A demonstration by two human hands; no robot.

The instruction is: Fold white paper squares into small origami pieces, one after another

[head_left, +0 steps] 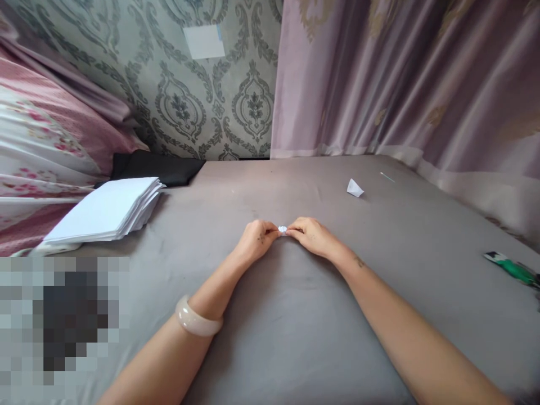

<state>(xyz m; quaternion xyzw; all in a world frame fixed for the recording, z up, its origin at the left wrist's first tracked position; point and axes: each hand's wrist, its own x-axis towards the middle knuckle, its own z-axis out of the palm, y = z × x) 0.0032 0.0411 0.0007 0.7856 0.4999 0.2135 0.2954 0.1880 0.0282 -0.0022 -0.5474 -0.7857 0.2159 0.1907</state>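
Between my two hands, at the middle of the grey cloth surface (304, 315), is a small white folded piece of paper (282, 229). My left hand (258, 239) pinches its left side, and a pale bangle (198, 320) circles that forearm. On the right side, the fingertips of my right hand (311, 233) are closed on the same paper. Most of the paper is hidden behind the fingers, so its exact shape cannot be made out. Farther back to the right lies another small folded white paper (355, 188), apart from both hands.
A thick stack of white paper (105, 208) lies at the left, in front of a black cloth-like item (156, 167). At the right edge is a green-handled tool (514, 270). A thin pale stick (387, 177) lies far right. Curtains (337, 84) and a patterned wall (181, 107) border the back.
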